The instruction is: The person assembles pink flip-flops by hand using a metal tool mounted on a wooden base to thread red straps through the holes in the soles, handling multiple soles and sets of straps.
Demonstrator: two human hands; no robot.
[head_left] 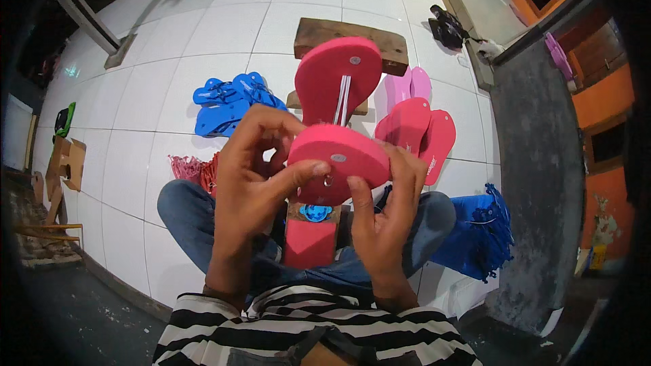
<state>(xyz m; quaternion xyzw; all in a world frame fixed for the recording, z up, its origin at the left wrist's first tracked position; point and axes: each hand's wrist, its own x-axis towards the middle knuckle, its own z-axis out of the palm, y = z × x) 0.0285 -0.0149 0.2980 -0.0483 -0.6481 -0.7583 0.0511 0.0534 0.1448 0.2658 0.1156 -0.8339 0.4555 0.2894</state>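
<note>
Between my two hands is a pinkish-red flip-flop sole (363, 156), tilted up in front of me, with a pale round spot near its end. My left hand (247, 176) pinches its left edge, thumb on the face. At its right edge, my right hand (390, 217) grips with the thumb in front and fingers behind. Something small and shiny shows by the left thumb, too small to name. Just beyond, a second red sole (329, 78) leans against a wooden block (390, 51). White strips (344, 98) run down from it and pass behind the held sole.
Blue flip-flops (230, 105) lie to the left, near red strap bundles (196, 169). Red soles (434, 135) and pink soles (409, 85) sit to the right. Blue straps (478, 230) are piled by my right knee. Between my legs are a blue round piece (316, 213) and a red pad (310, 242).
</note>
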